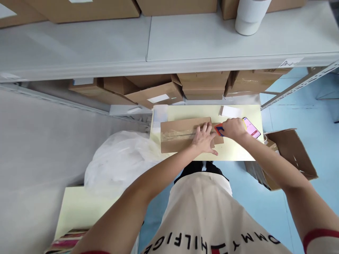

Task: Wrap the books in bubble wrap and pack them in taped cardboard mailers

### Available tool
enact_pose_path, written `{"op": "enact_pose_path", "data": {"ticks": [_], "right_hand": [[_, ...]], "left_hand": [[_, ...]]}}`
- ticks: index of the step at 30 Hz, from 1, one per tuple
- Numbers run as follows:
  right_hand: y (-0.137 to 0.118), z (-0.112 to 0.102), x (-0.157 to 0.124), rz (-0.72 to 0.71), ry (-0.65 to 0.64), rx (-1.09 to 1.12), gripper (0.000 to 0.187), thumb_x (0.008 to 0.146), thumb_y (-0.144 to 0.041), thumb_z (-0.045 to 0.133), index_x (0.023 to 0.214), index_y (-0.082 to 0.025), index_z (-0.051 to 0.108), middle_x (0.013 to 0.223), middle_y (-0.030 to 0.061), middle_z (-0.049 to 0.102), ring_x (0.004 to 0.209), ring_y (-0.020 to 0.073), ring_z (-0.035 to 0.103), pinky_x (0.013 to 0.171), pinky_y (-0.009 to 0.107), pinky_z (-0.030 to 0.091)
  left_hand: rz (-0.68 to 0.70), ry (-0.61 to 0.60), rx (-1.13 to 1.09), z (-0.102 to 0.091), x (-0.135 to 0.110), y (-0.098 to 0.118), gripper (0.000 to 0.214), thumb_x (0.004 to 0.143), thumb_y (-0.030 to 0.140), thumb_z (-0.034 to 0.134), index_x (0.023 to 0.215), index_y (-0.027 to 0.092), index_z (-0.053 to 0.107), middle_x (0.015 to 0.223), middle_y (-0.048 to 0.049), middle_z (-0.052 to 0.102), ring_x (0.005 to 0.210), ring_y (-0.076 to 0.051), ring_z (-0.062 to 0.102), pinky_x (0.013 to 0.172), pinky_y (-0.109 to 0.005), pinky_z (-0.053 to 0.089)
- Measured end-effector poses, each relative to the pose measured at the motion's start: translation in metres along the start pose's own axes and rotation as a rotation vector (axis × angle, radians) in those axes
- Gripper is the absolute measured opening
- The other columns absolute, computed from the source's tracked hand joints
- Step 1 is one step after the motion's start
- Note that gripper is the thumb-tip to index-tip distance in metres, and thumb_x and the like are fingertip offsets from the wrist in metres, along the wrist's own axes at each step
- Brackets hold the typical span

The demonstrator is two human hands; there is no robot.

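A long cardboard box (178,127) lies on the small pale-yellow table (235,154), with clear, wrinkled tape along its middle seam. My left hand (203,139) presses on the right part of its top, fingers spread. At the box's right end, a cardboard flap (219,139) sticks out. My right hand (234,128) is closed around a red-and-blue hand tool (219,129), just beside that end. The fingers cover most of the tool, so its exact kind is hidden. A phone (252,128) with a lit pink screen lies right of my right hand.
A small white box (230,112) sits at the table's back edge. A metal shelf (185,44) with cardboard boxes (203,84) stands behind. White plastic wrap (119,162) bulges at the left, and an open carton (292,153) stands on the floor at the right.
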State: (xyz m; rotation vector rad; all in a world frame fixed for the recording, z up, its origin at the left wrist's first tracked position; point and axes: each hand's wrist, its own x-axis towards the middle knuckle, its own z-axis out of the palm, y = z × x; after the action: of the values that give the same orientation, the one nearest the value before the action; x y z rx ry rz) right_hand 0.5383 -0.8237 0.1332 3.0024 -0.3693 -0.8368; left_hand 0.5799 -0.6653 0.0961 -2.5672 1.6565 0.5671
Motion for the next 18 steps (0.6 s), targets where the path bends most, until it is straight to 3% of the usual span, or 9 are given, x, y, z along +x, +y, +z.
{"op": "enact_pose_path", "data": {"ticks": [2,4,7,9,11,14,18], "right_hand": [[-0.007,0.007,-0.002,0.009,-0.005,0.021,0.037,0.093,-0.039,0.049,0.093,-0.012,0.074,0.089,0.0208,0.072,0.088,0.0320,0.070,0.074,0.038,0.044],[-0.001,0.022,-0.009,0.113,0.061,0.085,0.044,0.093,-0.046,0.047,0.093,-0.011,0.073,0.088,0.0211,0.072,0.085,0.0315,0.070,0.069,0.035,0.043],[0.016,0.060,-0.026,0.375,0.217,0.232,0.053,0.095,-0.052,0.039,0.096,-0.010,0.069,0.086,0.0205,0.071,0.078,0.0287,0.068,0.064,0.032,0.042],[0.023,0.093,-0.038,0.476,0.236,0.338,0.043,0.097,-0.041,0.037,0.099,-0.011,0.067,0.086,0.0183,0.071,0.078,0.0266,0.067,0.066,0.032,0.042],[0.021,0.128,-0.047,0.523,0.230,0.401,0.032,0.093,-0.029,0.041,0.104,-0.010,0.063,0.091,0.0175,0.070,0.083,0.0269,0.066,0.071,0.033,0.043],[0.009,0.173,-0.053,0.565,0.220,0.440,0.031,0.088,-0.019,0.044,0.109,-0.004,0.059,0.100,0.0226,0.068,0.093,0.0307,0.064,0.081,0.039,0.044],[-0.006,0.202,-0.057,0.608,0.187,0.508,0.035,0.087,-0.017,0.044,0.117,-0.004,0.057,0.103,0.0232,0.067,0.096,0.0323,0.065,0.084,0.042,0.047]], "left_hand": [[-0.015,0.017,-0.043,-0.001,0.003,0.001,0.102,0.049,0.084,0.070,0.128,0.019,0.063,0.154,-0.0219,0.034,0.137,-0.045,0.029,0.104,-0.056,0.029],[-0.019,0.035,-0.128,0.000,0.003,0.000,0.104,0.051,0.084,0.070,0.133,0.020,0.060,0.156,-0.0221,0.030,0.140,-0.046,0.026,0.107,-0.058,0.025],[0.005,0.077,-0.271,0.001,-0.009,-0.013,0.110,0.060,0.081,0.066,0.151,0.025,0.038,0.162,-0.0194,0.019,0.146,-0.044,0.019,0.113,-0.058,0.017],[-0.003,0.134,-0.317,0.006,-0.030,-0.031,0.109,0.069,0.077,0.064,0.156,0.025,0.025,0.164,-0.0186,0.013,0.149,-0.042,0.013,0.116,-0.060,0.011],[-0.114,0.227,-0.329,0.017,-0.058,-0.056,0.097,0.078,0.070,0.060,0.156,0.023,0.025,0.165,-0.0170,0.008,0.150,-0.043,0.005,0.117,-0.063,0.004],[-0.390,0.401,-0.425,0.046,-0.106,-0.096,0.088,0.086,0.059,0.055,0.156,0.016,0.023,0.165,-0.0201,0.004,0.151,-0.041,-0.002,0.117,-0.065,0.004],[-0.609,0.518,-0.790,0.094,-0.146,-0.140,0.100,0.085,0.060,0.054,0.157,0.007,0.008,0.164,-0.0235,0.001,0.152,-0.037,0.003,0.121,-0.055,0.011]]}}
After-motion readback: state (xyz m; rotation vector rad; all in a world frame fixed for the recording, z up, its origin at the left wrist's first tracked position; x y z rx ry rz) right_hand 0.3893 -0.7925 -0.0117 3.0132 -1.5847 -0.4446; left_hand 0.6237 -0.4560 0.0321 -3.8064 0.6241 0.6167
